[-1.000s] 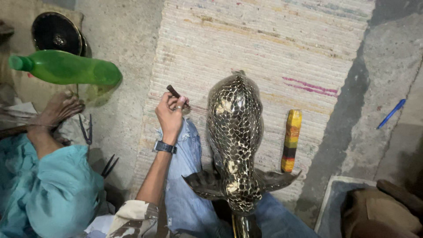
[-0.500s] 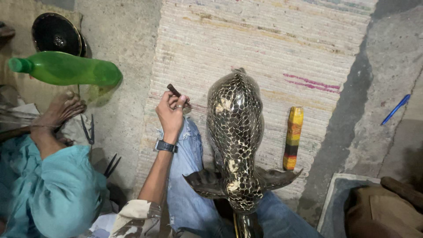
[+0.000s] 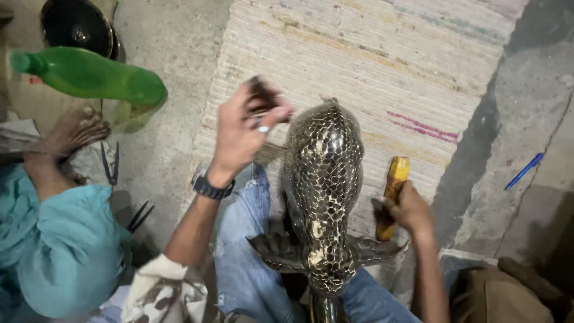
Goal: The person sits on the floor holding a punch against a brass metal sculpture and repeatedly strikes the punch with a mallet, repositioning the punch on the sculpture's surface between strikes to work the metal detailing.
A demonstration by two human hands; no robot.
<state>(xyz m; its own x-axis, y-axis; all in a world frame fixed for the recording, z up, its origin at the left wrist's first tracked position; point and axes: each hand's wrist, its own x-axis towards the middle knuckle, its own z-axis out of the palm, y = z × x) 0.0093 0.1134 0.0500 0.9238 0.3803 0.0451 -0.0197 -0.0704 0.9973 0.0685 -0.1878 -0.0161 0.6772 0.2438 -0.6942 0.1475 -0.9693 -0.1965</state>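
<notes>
At twelve o'clock over the metal fish sculpture [image 3: 323, 197], I logged my left hand [image 3: 239, 134] pinching a small dark tool [image 3: 260, 96]; right hand [image 3: 409, 209] gripped the yellow-handled tool [image 3: 394, 182]. Scale pattern looked complete; any remaining work was indeterminable.

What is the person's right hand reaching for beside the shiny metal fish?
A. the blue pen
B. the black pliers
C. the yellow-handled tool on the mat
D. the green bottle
C: the right hand closes on the lower end of the yellow-handled tool lying on the woven mat, just right of the metal fish; the blue pen lies apart on the concrete.
</notes>
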